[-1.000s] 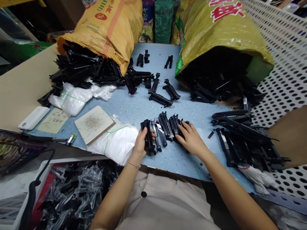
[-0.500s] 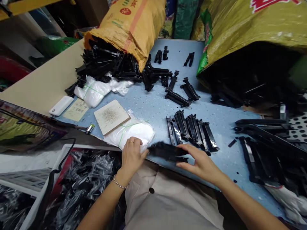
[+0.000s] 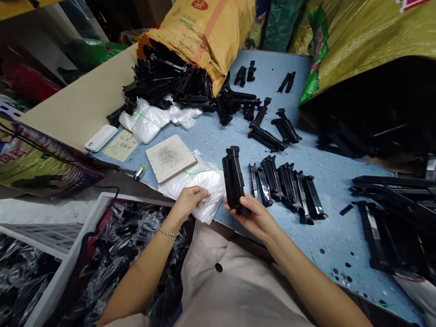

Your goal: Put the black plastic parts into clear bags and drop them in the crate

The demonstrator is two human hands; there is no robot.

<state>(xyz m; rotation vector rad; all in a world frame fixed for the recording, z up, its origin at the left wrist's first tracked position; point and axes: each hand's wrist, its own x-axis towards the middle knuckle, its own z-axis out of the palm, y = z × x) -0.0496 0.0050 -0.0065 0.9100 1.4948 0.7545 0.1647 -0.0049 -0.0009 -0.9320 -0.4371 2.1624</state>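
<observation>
My right hand point(image 3: 254, 215) grips a pair of long black plastic parts point(image 3: 233, 179) by the lower end, holding them nearly upright above the table edge. Over the stack of clear plastic bags point(image 3: 204, 179), my left hand point(image 3: 190, 202) is closed, thumb and forefinger pinching at a bag's edge. A square board point(image 3: 170, 158) with a speckled dark patch lies partly on the bag stack. Just right of the held parts, a row of similar black parts point(image 3: 286, 181) rests side by side on the blue table point(image 3: 218, 136).
A yellow sack point(image 3: 218, 36) spills black parts at the back left. Another open sack point(image 3: 361, 50) stands at the right, with more black parts point(image 3: 384, 236) below it. A white crate point(image 3: 91, 227) of bagged pieces sits below left. A white power bank point(image 3: 101, 138) lies near the left edge.
The black parts have swung from lying flat between my hands to nearly upright in my right hand. My left hand has left them and closed at the bag stack. The view has shifted slightly.
</observation>
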